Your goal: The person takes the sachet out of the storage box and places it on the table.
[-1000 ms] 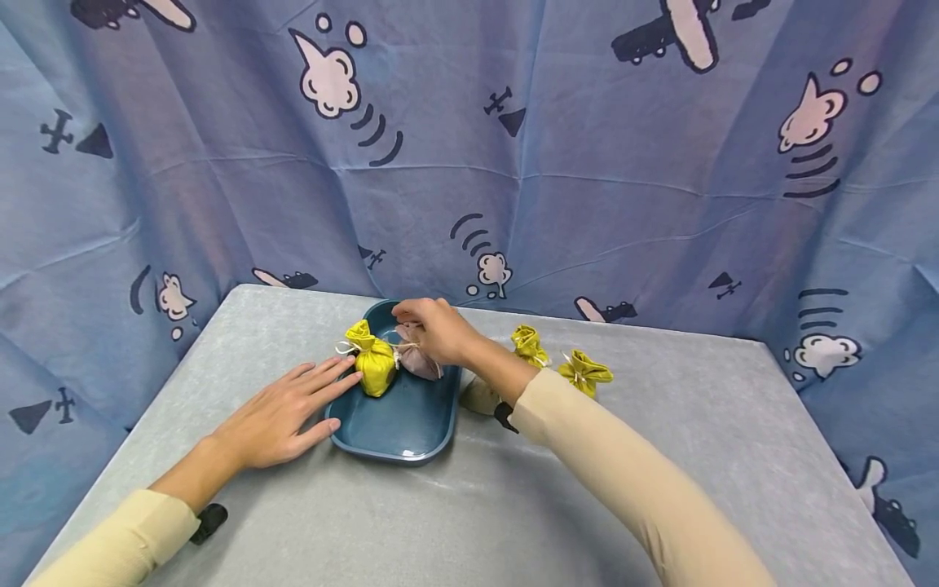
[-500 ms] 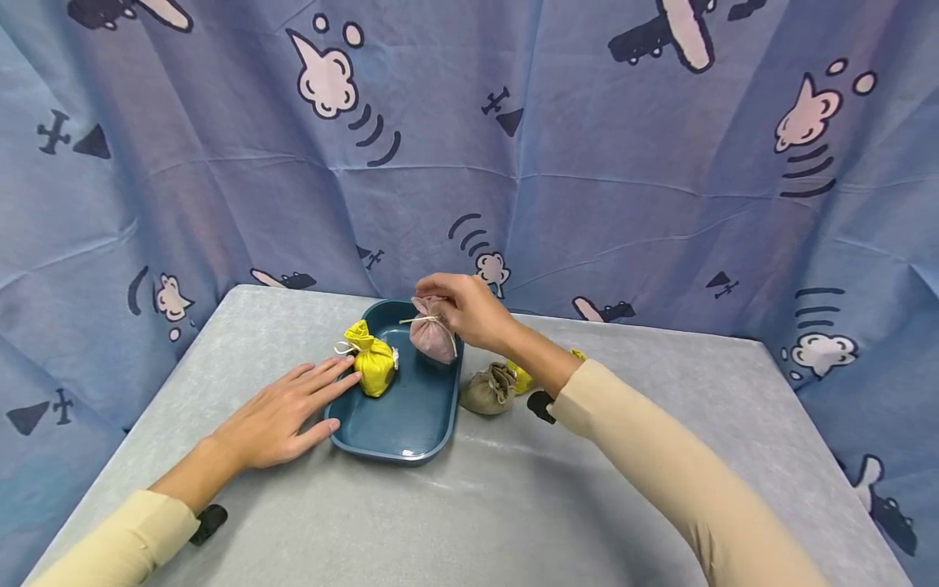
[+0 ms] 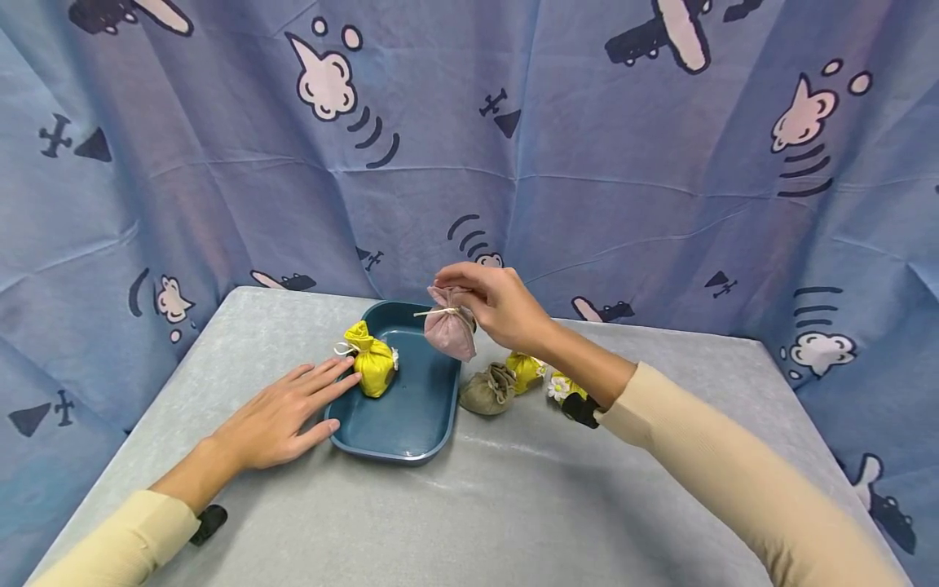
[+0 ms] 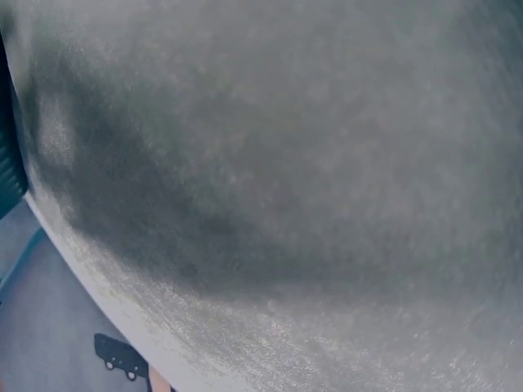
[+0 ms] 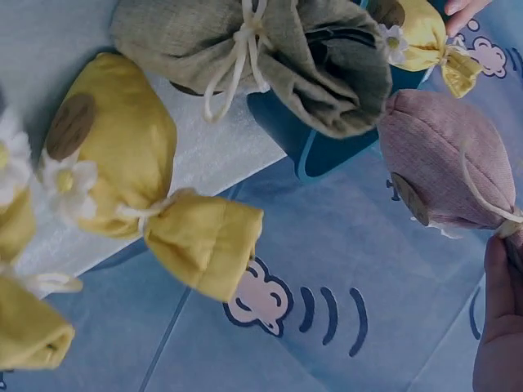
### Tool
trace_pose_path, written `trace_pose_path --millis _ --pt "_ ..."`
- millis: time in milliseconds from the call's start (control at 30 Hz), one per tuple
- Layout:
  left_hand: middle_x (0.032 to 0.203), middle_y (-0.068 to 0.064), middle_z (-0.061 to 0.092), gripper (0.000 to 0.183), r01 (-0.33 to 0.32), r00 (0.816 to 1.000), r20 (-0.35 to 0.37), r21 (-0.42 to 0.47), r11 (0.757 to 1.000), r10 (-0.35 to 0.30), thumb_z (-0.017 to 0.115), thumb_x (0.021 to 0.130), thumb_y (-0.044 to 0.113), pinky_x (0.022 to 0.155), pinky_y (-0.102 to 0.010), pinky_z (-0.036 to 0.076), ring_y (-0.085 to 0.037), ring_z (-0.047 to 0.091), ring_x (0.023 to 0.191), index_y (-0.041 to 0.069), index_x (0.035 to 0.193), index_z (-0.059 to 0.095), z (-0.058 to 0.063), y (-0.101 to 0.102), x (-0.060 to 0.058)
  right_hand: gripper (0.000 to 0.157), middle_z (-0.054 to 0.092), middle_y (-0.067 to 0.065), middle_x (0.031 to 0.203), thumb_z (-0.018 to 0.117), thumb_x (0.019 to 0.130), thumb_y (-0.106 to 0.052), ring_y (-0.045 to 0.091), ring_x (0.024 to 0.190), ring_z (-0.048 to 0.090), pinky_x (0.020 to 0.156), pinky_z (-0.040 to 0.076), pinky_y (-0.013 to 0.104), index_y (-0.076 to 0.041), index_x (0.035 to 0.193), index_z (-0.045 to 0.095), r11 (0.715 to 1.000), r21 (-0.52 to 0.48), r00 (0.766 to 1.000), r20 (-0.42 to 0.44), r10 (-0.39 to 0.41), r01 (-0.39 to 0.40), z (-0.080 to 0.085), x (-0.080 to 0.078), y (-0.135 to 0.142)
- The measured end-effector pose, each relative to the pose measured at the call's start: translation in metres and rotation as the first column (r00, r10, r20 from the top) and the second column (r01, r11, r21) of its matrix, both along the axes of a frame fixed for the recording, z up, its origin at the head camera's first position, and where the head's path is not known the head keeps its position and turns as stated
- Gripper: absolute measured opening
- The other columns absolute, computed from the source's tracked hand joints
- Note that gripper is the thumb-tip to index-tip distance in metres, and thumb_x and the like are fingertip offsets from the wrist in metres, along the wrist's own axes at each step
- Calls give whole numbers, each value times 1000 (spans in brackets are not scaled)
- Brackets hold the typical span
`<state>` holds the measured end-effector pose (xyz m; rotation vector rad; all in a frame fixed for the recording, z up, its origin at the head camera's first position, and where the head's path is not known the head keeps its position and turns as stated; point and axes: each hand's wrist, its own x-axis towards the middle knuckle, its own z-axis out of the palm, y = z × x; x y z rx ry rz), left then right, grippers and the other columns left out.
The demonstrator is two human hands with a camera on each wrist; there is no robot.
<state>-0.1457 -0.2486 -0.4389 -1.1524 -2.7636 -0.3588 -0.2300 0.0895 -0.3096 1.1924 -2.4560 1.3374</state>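
Observation:
My right hand (image 3: 499,303) pinches a pink drawstring pouch (image 3: 450,333) by its gathered neck, over the right rim of a blue tray (image 3: 399,424). The right wrist view shows the pink pouch (image 5: 445,155) hanging from the fingers (image 5: 500,286), with a round brown tag on its side. My left hand (image 3: 282,412) lies with straight fingers at the tray's left rim, fingertips right at a yellow pouch (image 3: 375,367) inside the tray. That pouch has a white string tie. The left wrist view shows mostly tabletop, not the hand.
Right of the tray sit an olive-grey pouch (image 3: 487,390) and two yellow pouches, one (image 3: 525,371) beside it and another (image 3: 562,386) partly behind the right wrist. White flowers decorate the yellow ones. A blue patterned curtain (image 3: 469,147) hangs behind the grey table (image 3: 440,522).
My right hand has lifted the pink pouch up out of the tray and moved it to the right. The olive-grey pouch has come into fuller view. My left hand has stayed put.

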Motion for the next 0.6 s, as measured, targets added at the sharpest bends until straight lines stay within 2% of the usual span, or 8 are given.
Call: trace_pose_path --millis 333,600 --pt "163 -6 27 64 0 1000 -5 -1 1000 0 57 100 39 116 -52 26 -26 28 148 17 156 36 0 0 1 27 71 13 114 61 93 11 21 107 69 89 55 28 4 118 67 996 -87 1000 -15 5 -6 16 17 27" --pt "163 -7 28 64 6 1000 -11 3 1000 -6 58 100 37 115 -52 27 -27 29 147 16 156 36 0 1 1 29 71 13 114 63 92 11 22 106 69 87 55 25 3 119 67 995 -102 998 -51 -19 14 21 28 52"
